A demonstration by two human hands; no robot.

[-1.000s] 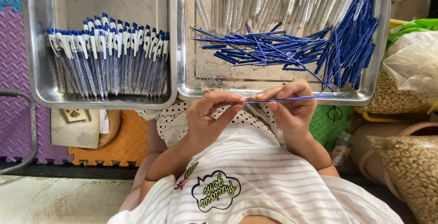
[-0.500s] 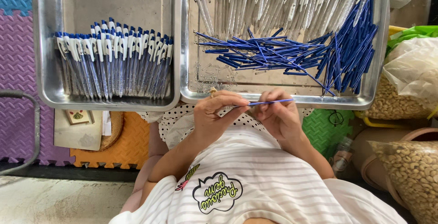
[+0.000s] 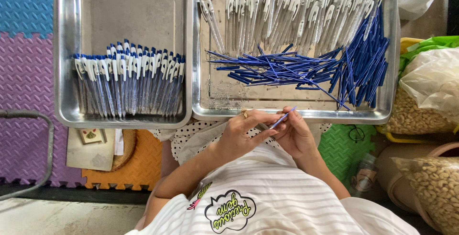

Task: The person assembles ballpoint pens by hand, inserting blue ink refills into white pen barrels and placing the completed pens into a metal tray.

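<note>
right steel tray [image 3: 392, 58] is set just beside left steel tray [image 3: 64, 48], rims touching, both seen from above over foam floor mats [image 3: 26, 48]. left tray is loaded with a tidy row of assembled pens [image 3: 128, 84], white clips up, blue tips showing. in the right tray, white pen barrels [image 3: 291, 17] are laid along the far side, blue refills [image 3: 282, 67] are scattered across the middle, and more blue parts [image 3: 363, 65] are piled at the right end. bags of nuts [image 3: 420, 110] are seen to the right of the trays. both hands are held close together just below the right tray's near rim, above the lap. left hand [image 3: 239, 134], ring on one finger, is curled with fingertips pinched at a thin blue refill [image 3: 282, 118]. right hand [image 3: 296, 134] is closed around the same refill from the other side. the refill is tilted, upper end over the tray rim.
</note>
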